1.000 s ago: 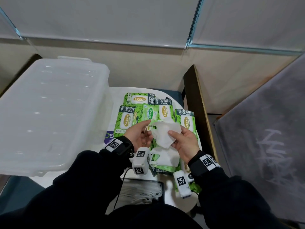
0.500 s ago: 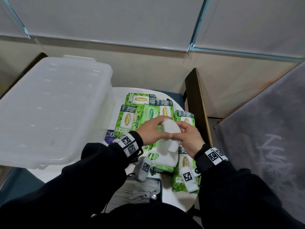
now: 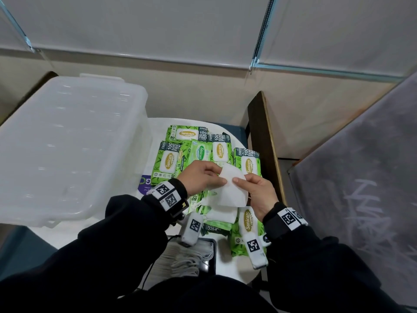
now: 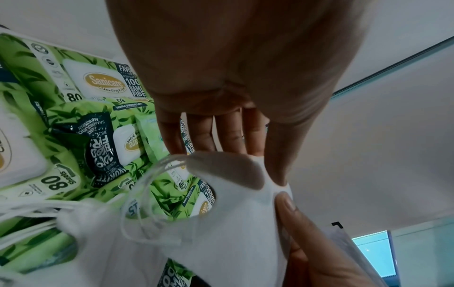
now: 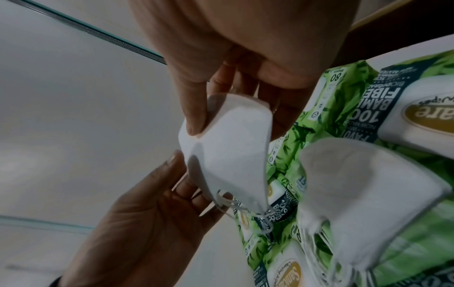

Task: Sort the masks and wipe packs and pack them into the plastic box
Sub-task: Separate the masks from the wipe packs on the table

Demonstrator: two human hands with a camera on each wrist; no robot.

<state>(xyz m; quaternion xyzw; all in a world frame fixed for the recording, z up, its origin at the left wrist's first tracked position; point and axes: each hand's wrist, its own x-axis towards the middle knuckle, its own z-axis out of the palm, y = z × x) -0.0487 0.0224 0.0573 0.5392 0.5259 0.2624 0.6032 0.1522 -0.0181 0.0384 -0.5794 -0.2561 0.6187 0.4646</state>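
I hold a white folded mask [image 3: 231,188] over the pile of green wipe packs [image 3: 168,162]. My left hand [image 3: 216,177] pinches its left edge and my right hand [image 3: 242,182] pinches its right edge, thumb on top. In the left wrist view the mask [image 4: 233,223] hangs from my left thumb with its ear loops dangling. In the right wrist view my right thumb presses the mask [image 5: 228,145]. A second white mask [image 3: 222,214] [image 5: 368,184] lies on the packs below. The clear plastic box [image 3: 67,143] stands to the left with its lid on.
A stack of white masks [image 3: 187,256] lies in a dark tray near my body. The packs rest on a small round white table [image 3: 155,125]. A dark wooden board [image 3: 261,141] stands on edge along the right, and a grey panel [image 3: 361,188] beyond it.
A second ago the mask hung loosely spread between my hands. My hands then closed together over it, and now they hold it flat and folded by its two edges.
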